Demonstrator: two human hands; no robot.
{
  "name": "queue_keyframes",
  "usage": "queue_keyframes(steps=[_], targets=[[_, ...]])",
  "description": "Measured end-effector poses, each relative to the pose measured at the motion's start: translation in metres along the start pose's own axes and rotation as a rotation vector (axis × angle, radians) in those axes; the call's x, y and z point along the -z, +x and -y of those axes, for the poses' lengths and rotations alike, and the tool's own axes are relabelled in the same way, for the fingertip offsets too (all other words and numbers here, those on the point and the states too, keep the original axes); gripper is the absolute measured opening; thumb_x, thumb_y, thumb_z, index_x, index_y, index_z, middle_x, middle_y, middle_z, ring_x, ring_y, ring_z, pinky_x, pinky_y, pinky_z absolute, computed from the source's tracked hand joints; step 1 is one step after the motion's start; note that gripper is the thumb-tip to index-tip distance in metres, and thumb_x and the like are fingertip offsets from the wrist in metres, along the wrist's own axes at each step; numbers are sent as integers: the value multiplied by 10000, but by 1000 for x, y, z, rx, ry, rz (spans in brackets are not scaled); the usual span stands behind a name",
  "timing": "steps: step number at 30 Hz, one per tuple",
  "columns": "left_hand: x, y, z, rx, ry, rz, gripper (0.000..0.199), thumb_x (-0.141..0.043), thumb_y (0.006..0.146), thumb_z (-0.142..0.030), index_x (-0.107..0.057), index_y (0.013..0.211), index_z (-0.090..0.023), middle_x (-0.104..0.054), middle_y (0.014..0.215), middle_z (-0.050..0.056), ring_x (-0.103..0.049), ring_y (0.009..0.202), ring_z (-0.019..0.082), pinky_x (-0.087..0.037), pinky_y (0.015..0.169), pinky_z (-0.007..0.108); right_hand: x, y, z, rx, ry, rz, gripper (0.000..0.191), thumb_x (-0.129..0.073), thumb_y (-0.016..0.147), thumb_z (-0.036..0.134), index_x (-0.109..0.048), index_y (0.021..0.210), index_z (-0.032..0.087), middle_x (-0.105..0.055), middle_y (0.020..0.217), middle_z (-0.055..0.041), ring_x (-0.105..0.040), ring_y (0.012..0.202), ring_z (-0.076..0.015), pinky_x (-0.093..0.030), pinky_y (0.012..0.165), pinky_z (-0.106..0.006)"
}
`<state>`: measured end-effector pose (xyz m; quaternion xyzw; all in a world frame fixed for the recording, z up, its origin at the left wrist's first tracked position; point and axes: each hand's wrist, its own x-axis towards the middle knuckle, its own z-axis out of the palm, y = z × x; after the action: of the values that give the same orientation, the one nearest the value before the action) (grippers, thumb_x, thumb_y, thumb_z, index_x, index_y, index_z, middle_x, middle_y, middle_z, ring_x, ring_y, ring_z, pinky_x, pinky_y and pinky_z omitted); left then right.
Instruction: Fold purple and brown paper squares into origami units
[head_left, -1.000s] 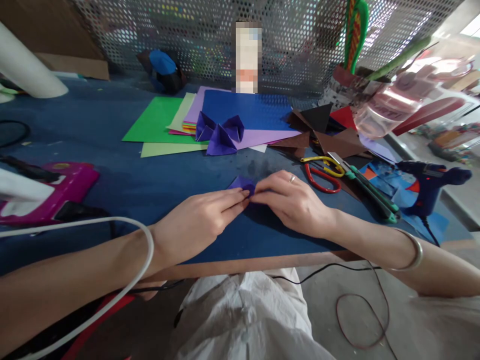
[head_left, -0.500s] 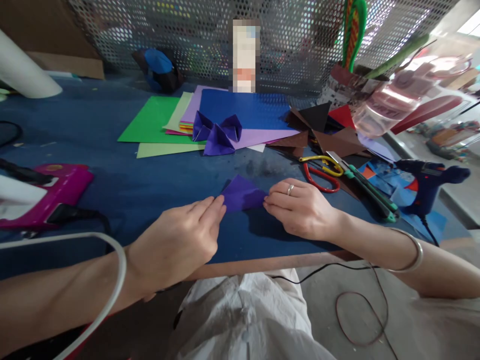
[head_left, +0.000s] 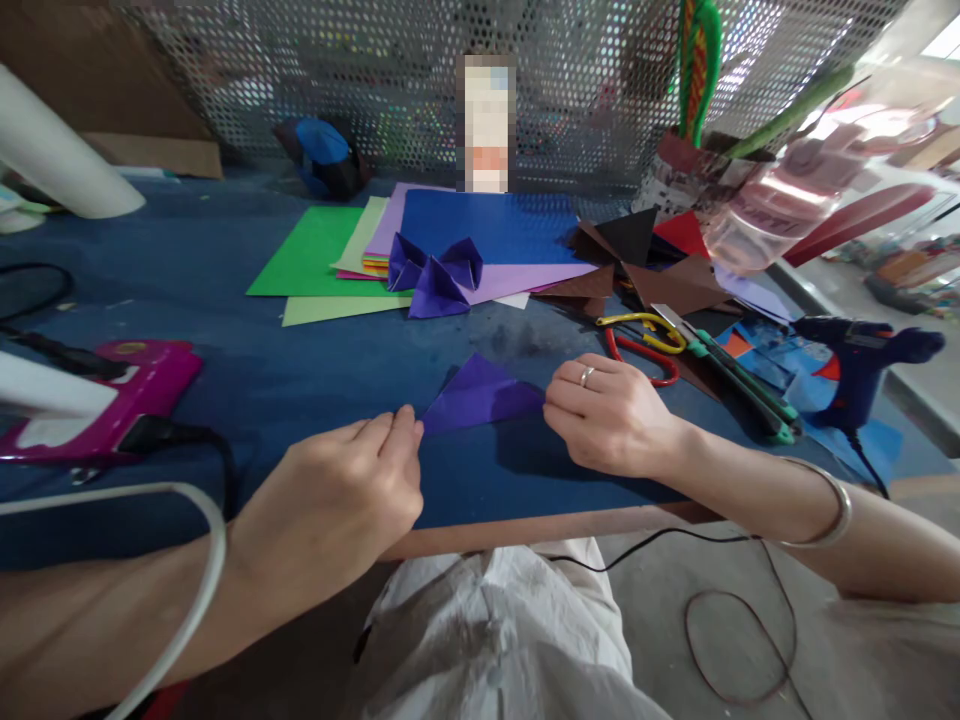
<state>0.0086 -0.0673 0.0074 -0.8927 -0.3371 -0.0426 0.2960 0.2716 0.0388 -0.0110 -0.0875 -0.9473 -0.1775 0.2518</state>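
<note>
A purple sheet of paper (head_left: 481,396), folded to a triangle, lies near the table's front edge with its point away from me. At its left corner my left hand (head_left: 360,470) is closed, fingertips pinching the paper. My right hand (head_left: 607,415), with a ring on one finger, is closed at the right corner, which its fingers hide. Beyond the triangle stands a folded purple paper piece (head_left: 439,282) with several pointed parts, resting at the front of a stack of coloured paper (head_left: 495,225).
Right of my right hand lie scissors (head_left: 649,345), a utility knife (head_left: 731,375) and a blue glue gun (head_left: 855,365). Brown paper pieces (head_left: 675,285) and a pink bottle (head_left: 780,215) are behind them. A magenta power strip (head_left: 157,375) with plugged cords sits at left.
My left hand has slid left and a little toward me along the triangle, baring more of its left side. My right hand has shifted slightly right. The view has moved a little.
</note>
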Motion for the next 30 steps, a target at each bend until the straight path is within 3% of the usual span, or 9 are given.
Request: queue_keyframes(steps=[4,6,8,11,14,17,21,26,30], targets=[[-8,9,12,180,-144,-94,297,-458,834,2,-725,801,-124,-767,838,106,-710,642,220,-513,468,324,0,6,3,-273,165,-10,254,-458,965,102,-681,1081,136,-725,1047,-121,-626,953,-237,-500,800,-388],[-13,16,19,363,-254,-168,228,-478,915,-55,-684,947,-148,-755,931,61,-711,715,187,-536,576,299,0,9,5,-387,193,48,291,-514,1003,250,-627,1240,125,-690,1203,-168,-611,1073,-291,-495,889,-458],[-17,21,23,460,-501,-186,165,-552,978,-202,-625,1120,-161,-716,1075,61,-713,841,169,-565,696,269,-1,10,6,-426,221,101,359,-598,982,391,-622,1234,136,-673,1225,-179,-600,1092,-315,-486,910,-488],[-22,26,23,402,-686,-147,431,-689,932,-395,-555,1285,-186,-665,1236,86,-675,1084,231,-560,933,342,-3,10,8,-388,261,90,245,-668,936,358,-650,1077,158,-681,1177,-162,-609,1045,-299,-494,868,-462],[-25,27,19,290,-670,-126,273,-605,954,-210,-606,1226,-193,-712,1150,69,-670,1076,238,-527,947,382,-3,9,9,-290,299,-14,34,-624,934,202,-645,944,178,-706,1092,-126,-627,1010,-265,-505,852,-426],[-24,26,17,280,-662,-168,279,-454,931,-64,-665,1013,-226,-758,992,28,-689,926,204,-514,831,364,2,10,8,-190,368,-99,77,-616,944,216,-649,1007,188,-723,1095,-109,-643,1070,-251,-519,911,-419],[-21,26,21,397,-839,-206,162,-503,955,-211,-651,932,-270,-775,976,12,-702,945,197,-535,882,370,6,9,4,-140,295,-93,243,-595,966,219,-657,1200,196,-720,1245,-111,-628,1227,-275,-486,1007,-477],[-32,23,27,316,-786,-174,164,-528,953,-195,-637,851,-262,-785,1002,3,-701,996,192,-508,947,381,7,6,2,7,135,-150,123,-632,957,136,-721,991,212,-780,1114,-43,-670,1161,-221,-526,983,-441],[-34,20,28,148,-560,-210,281,-506,892,-90,-691,1048,-233,-774,1122,36,-685,1061,220,-490,985,413,8,8,5,86,20,-106,240,-560,999,123,-700,817,194,-800,1019,-28,-703,1049,-185,-552,964,-393]])
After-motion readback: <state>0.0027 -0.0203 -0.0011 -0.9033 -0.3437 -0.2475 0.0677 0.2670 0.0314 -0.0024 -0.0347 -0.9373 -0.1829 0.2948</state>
